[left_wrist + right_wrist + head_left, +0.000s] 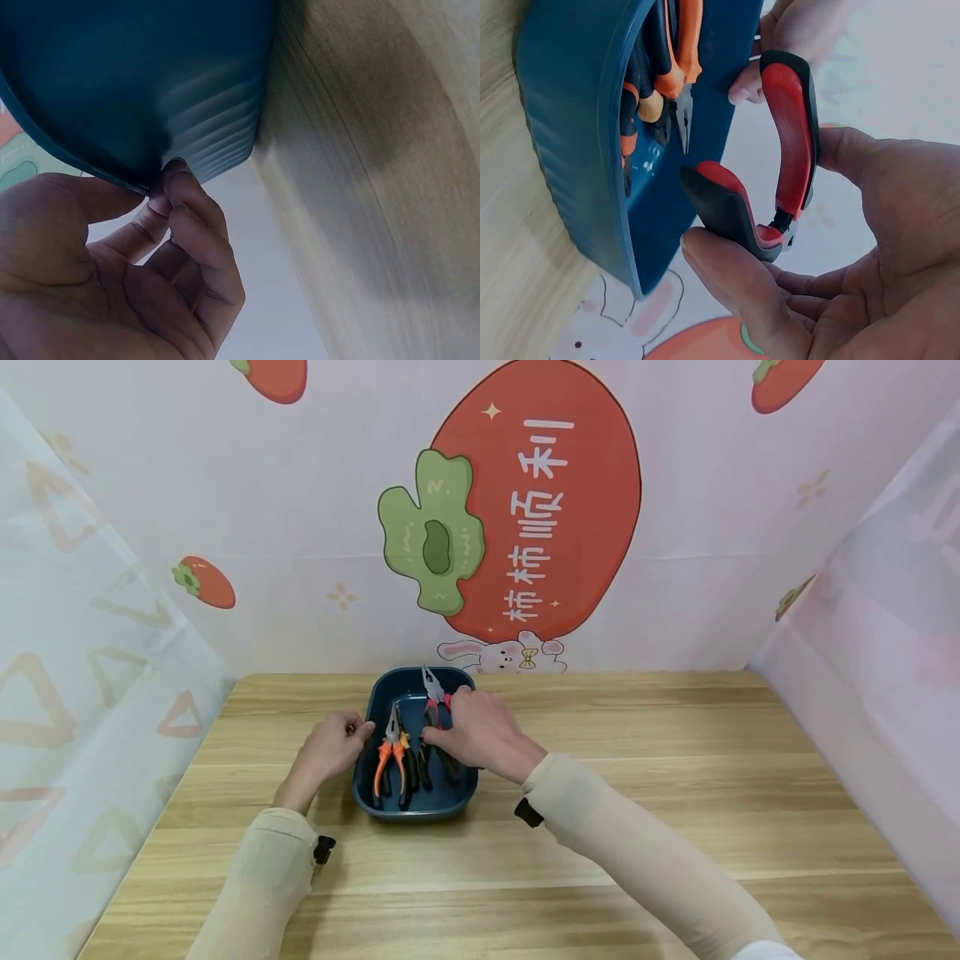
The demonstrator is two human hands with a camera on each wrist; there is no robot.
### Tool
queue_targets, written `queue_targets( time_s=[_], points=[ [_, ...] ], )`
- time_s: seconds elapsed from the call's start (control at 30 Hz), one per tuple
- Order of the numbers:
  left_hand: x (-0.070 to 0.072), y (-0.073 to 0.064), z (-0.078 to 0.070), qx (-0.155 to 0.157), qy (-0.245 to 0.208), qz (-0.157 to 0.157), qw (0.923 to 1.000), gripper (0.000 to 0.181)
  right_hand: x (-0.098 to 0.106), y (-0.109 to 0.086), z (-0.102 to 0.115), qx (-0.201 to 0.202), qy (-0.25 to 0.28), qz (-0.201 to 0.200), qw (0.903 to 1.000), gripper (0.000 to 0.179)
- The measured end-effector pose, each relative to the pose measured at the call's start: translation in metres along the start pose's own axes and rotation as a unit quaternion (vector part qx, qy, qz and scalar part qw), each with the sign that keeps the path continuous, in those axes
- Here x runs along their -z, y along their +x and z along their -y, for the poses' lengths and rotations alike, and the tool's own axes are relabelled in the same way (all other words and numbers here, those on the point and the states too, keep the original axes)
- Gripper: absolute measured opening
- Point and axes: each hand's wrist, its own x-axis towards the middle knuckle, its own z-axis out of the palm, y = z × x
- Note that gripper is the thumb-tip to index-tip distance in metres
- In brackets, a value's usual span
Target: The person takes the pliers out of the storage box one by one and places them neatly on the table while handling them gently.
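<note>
A dark blue plastic bin stands on the table. My left hand pinches its left rim, thumb at the lip and curled fingers against the outer wall. Over the bin's right side, my right hand holds pliers with red and black handles. Their handles are spread apart between thumb and fingers, and the metal jaws point to the back of the bin. Inside lie several more tools, among them long-nose pliers with orange and black handles, jaws pointing backward.
The wooden table runs up to a printed backdrop just behind the bin. White patterned sheets flank it on the left and right. Black wrist straps sit at both sleeves.
</note>
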Motion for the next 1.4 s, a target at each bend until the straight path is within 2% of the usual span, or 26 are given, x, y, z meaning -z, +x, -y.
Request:
queue_targets(
  time_s=[0.17, 0.57, 0.77, 1.07, 1.4],
  points=[
    [0.000, 0.000, 0.000, 0.001, 0.000, -0.002, 1.0000, 0.033, 0.008, -0.004, -0.009, -0.016, 0.007, -0.001, 0.9998, 0.058],
    [-0.002, 0.000, 0.002, 0.002, 0.003, -0.001, 1.0000, 0.033, 0.020, -0.010, -0.035, -0.031, 0.022, -0.019, 0.9991, 0.053],
    [-0.002, -0.001, 0.001, 0.003, 0.003, -0.001, 1.0000, 0.033, 0.022, -0.010, -0.049, -0.042, 0.024, -0.028, 0.9984, 0.044],
    [-0.001, 0.000, -0.001, 0.008, 0.002, 0.000, 1.0000, 0.033, 0.023, -0.007, -0.071, -0.055, 0.021, -0.038, 0.9975, 0.045],
    [-0.001, 0.000, -0.001, 0.004, 0.003, 0.000, 1.0000, 0.033, 0.020, -0.002, -0.090, -0.082, 0.022, -0.029, 0.9960, 0.047]
  ],
)
